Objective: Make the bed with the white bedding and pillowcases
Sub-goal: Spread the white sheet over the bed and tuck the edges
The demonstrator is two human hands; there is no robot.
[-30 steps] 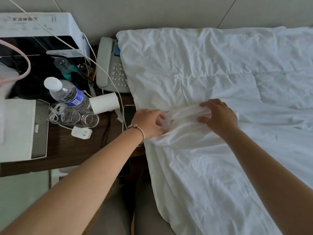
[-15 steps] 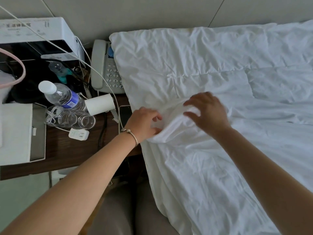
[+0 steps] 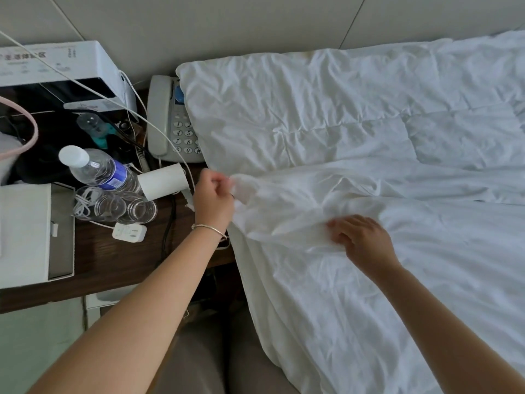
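Cluttered nightstand beside white bedding.

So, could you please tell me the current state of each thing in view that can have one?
left hand: pinches the sheet's corner
right hand: fingers curled into the sheet
white sheet: wrinkled, corner lifted
quilt: spread, creased
water bottle: capped, tilted
glasses: lying on their sides
telephone: handset on cradle, partly under the quilt
paper roll: lying on its side
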